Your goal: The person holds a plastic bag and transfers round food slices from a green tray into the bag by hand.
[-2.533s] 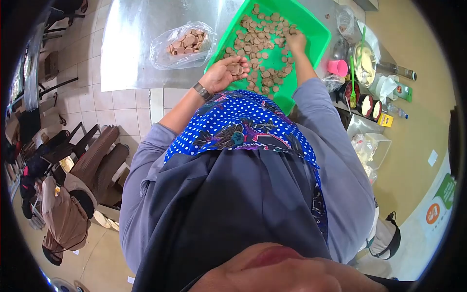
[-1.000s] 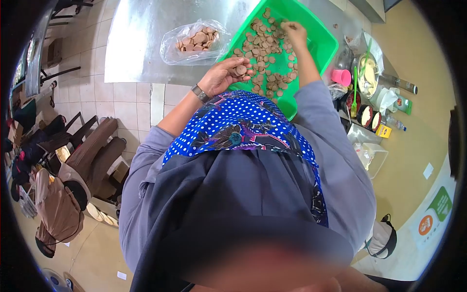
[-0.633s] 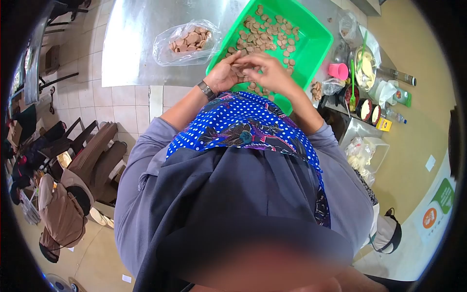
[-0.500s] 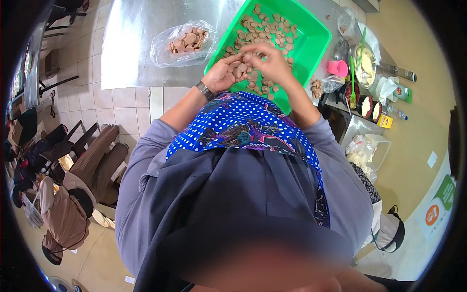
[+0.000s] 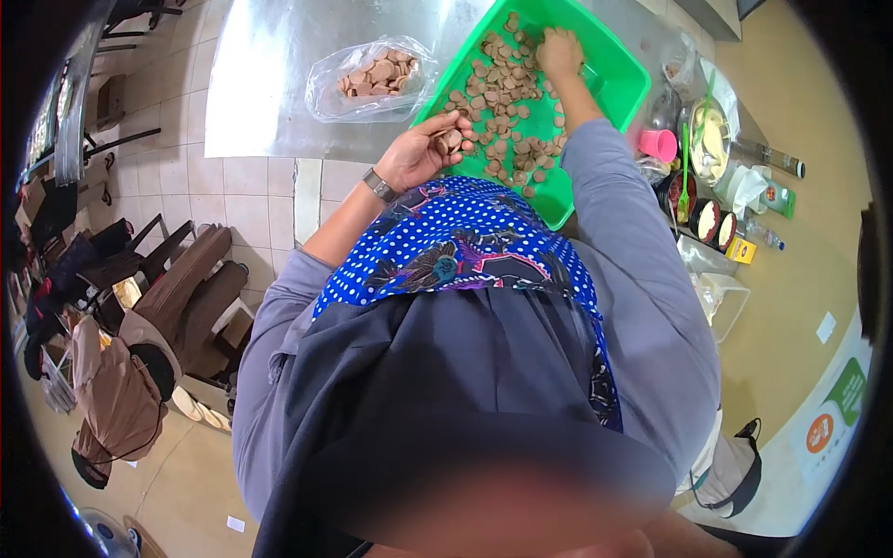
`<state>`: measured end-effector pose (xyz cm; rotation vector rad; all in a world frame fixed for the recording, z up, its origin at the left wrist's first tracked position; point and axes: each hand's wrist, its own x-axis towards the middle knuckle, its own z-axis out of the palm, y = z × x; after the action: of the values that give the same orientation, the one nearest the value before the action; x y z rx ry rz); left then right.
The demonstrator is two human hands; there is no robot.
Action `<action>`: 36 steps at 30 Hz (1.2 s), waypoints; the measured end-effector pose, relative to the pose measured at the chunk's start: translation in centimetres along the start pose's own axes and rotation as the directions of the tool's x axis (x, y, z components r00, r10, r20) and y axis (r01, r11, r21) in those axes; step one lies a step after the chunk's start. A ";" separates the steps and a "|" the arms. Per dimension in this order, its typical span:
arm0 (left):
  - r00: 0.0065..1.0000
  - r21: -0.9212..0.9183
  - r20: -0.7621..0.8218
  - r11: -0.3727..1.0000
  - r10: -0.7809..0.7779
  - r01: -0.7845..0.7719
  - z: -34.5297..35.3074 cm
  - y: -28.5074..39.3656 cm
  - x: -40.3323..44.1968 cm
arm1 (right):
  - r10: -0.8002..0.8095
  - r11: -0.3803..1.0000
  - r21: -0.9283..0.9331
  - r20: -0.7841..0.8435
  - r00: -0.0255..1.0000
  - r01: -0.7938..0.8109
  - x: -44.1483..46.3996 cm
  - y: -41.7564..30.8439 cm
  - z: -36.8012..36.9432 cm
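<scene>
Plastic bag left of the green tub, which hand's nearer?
Left. The left hand is off the near right corner of the plastic bag; the right hand is farther, inside the green tub.

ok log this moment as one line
left hand: holding brown discs | right hand: over green tray, grip unclear | plastic bag: on metal table

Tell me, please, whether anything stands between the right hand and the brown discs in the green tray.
Nothing visible does: the right hand is inside the green tray, beside the brown discs, which lie uncovered. Whether it touches any is hidden.
</scene>
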<state>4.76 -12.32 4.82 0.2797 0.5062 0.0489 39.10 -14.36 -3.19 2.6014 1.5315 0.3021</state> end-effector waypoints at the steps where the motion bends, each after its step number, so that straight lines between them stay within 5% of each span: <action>1: 1.000 -0.001 0.000 1.000 0.006 -0.006 -0.2 0.1 -0.2 | 0.010 0.998 0.068 -0.032 0.999 -0.008 0.1 0.1 -0.1; 3: 1.000 -0.005 0.002 1.000 0.017 -0.017 -0.2 0.3 -0.3 | 0.017 0.991 0.133 -0.066 0.998 -0.009 0.1 0.4 -0.8; 5: 0.999 0.007 0.031 1.000 0.008 -0.009 -0.2 0.5 -0.5 | 0.204 0.789 0.574 0.091 0.975 -0.219 -0.7 0.9 -1.8; 6: 0.999 0.006 0.034 1.000 0.010 -0.010 -0.1 0.5 -0.5 | 0.203 0.791 0.572 0.088 0.975 -0.217 -1.2 1.1 -2.3; 8: 0.999 0.002 0.043 1.000 -0.006 0.006 0.0 0.7 -0.4 | 0.203 0.029 0.904 0.412 0.888 -0.426 -2.4 1.6 -3.2; 9: 0.999 0.003 0.048 1.000 -0.010 0.010 0.0 0.7 -0.4 | 0.208 0.031 0.904 0.411 0.887 -0.426 -3.1 1.8 -3.9; 11: 0.999 0.002 0.035 1.000 -0.009 0.009 -0.1 0.7 -0.1 | -0.059 -0.453 0.742 0.529 0.847 -0.495 -4.8 2.4 -5.0; 14: 0.998 -0.011 0.058 1.000 0.003 -0.002 -0.4 0.3 0.7 | -0.085 -0.549 0.670 0.549 0.832 -0.499 -6.9 0.9 -9.2; 18: 1.000 -0.019 0.016 1.000 0.001 -0.001 0.6 0.3 0.8 | -0.073 -0.341 0.814 0.477 0.876 -0.471 -9.8 -1.7 -12.4; 21: 1.000 -0.049 0.016 0.999 -0.018 0.019 1.2 0.3 0.7 | -0.218 -0.147 0.913 0.346 0.912 -0.381 -12.4 -5.8 -16.1; 23: 0.998 -0.170 -0.050 0.985 -0.030 0.021 1.7 0.4 0.6 | -0.317 0.123 0.989 0.122 0.941 -0.087 -13.7 -8.2 -17.3; 28: 0.997 -0.092 0.053 0.993 -0.063 0.067 -1.0 -0.1 1.5 | -0.199 0.232 0.963 0.183 0.963 -0.135 -11.1 -6.8 -12.2; 31: 0.994 -0.072 0.077 0.993 -0.082 0.088 -0.9 -0.1 1.4 | -0.016 0.389 0.865 0.352 0.936 -0.318 -9.0 -4.5 -5.6; 33: 0.994 -0.071 0.080 0.994 -0.080 0.086 -0.3 0.1 0.8 | 0.029 0.848 0.529 -0.009 1.000 -0.020 -8.5 -4.3 -3.7; 36: 0.998 -0.037 -0.013 0.998 -0.054 0.054 0.1 0.1 0.2 | 0.035 0.883 0.469 -0.039 0.999 -0.012 -7.6 -4.5 -1.6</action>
<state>4.95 -12.25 4.86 0.2298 0.5262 0.0074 31.32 -18.83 -3.38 2.9891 1.7775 -0.0170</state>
